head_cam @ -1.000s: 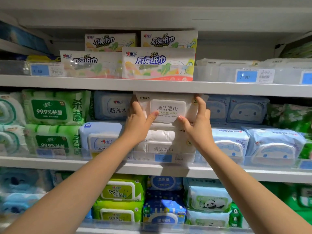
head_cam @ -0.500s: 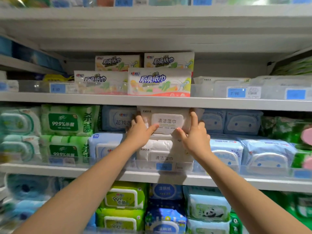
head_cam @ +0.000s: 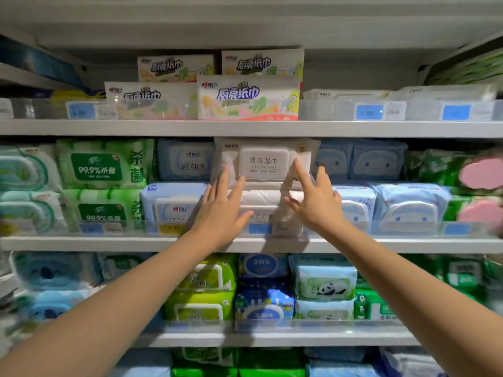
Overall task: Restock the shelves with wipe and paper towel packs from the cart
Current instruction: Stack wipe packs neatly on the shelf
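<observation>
1. Locate the top pack (head_cam: 262,160). It lies face out on the lower pack (head_cam: 262,204) on the middle shelf (head_cam: 109,244), with its top edge just under the upper shelf (head_cam: 136,128).
2. Check your left hand (head_cam: 220,210). The fingers are straight and spread and grip nothing. The tips lie at the top pack's lower left corner.
3. Check your right hand (head_cam: 317,202). It is flat and spread in the same way, with the index tip on the pack's face beside the lid's right edge. It cannot be told whether the tips press or only brush the wrap.
4. Treat the step as seating the pack. Push both ends at once with flat fingers so that the pack goes back square rather than skewed.
5. Press on the soft wrap near the ends. Avoid the lid, since pressure there may pop it open.
6. Keep the pack between the left blue pack (head_cam: 187,161) and the right blue pack (head_cam: 334,159) without shoving either.
7. Confirm that the pack rests level on the lower pack. A soft stack is likely to slide forward over the clear rail (head_cam: 364,228).
8. Release only when the pack sits without leaning. The cart is not in view. Paper towel packs (head_cam: 247,97) already stand on the upper shelf.
</observation>
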